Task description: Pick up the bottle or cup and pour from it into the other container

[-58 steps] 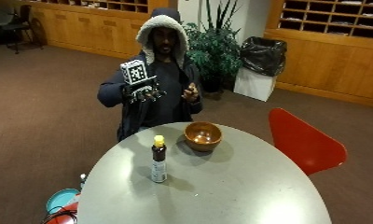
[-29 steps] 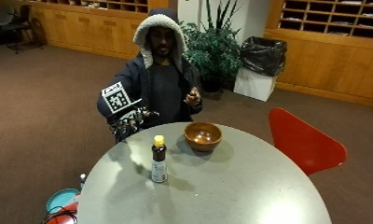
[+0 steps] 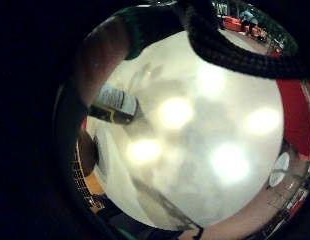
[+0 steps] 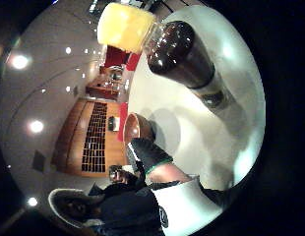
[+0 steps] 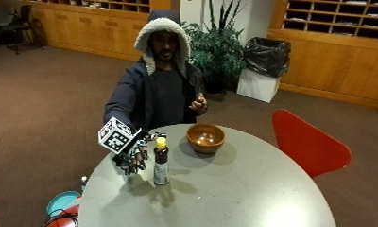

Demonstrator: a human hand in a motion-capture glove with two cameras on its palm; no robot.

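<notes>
Currently, the gloved right hand [image 5: 133, 158] is held low over the round grey table [image 5: 239, 198], just beside the bottle [image 5: 160, 161], on the side away from the wooden bowl [image 5: 205, 137]. The bottle is stood upright on the table, dark-filled, with a yellow cap [image 5: 160, 141] and a pale label, and no contact between it and the hand can be made out. The gloved fingers are seen hanging downward, loosely spread, with nothing held in them. The bowl is set near the bottle, closer to the seated person, whose bare hand [image 5: 198, 102] is raised in front of the chest. From the thumb-side palm view the bottle [image 4: 184, 59] is shown very close, its yellow cap [image 4: 124, 25] large, with the bowl [image 4: 135, 128] beyond it on the table and one gloved fingertip [image 4: 148, 153] in front; none of that nearness is readable from outside. In the little-finger-side view only the lower part of the bottle with its label [image 3: 115, 104] is caught beside a finger, with bare tabletop [image 3: 205, 150] filling the rest. A red chair [image 5: 305, 142] is placed at the table's far side. Compared with half a second ago, the hand has been brought down from in front of the torso to the bottle's side, while bottle and bowl are unchanged in place.
</notes>
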